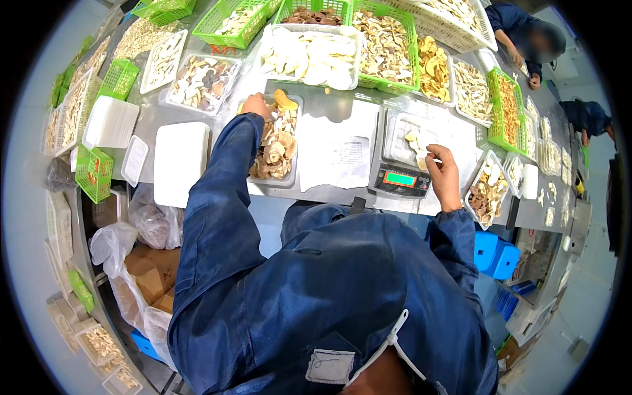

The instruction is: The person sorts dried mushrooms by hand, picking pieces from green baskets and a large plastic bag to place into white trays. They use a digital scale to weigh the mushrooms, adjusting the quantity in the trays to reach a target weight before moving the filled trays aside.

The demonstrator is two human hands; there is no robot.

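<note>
My left hand [256, 106] is at the far left corner of a clear plastic tray [299, 116] of dried mushroom slices [276, 145]. Its fingertips are hidden, so its grip is unclear. On a digital scale [401, 181] with a lit green display sits a clear compartmented plastic tray [395, 140]. A few pale dried slices [416, 140] lie in its right part. My right hand [443, 175] is over the scale's right side, thumb and forefinger close together beside a slice at the tray's edge. Whether they pinch it is not plain.
A printed sheet [353, 153] lies between tray and scale. White lids [180, 163] are stacked left. Behind stand a tray of white slices [308, 54] and a green basket of mushrooms [385, 47]. A mixed tray [488, 192] sits right. A co-worker [523, 37] is at the far right.
</note>
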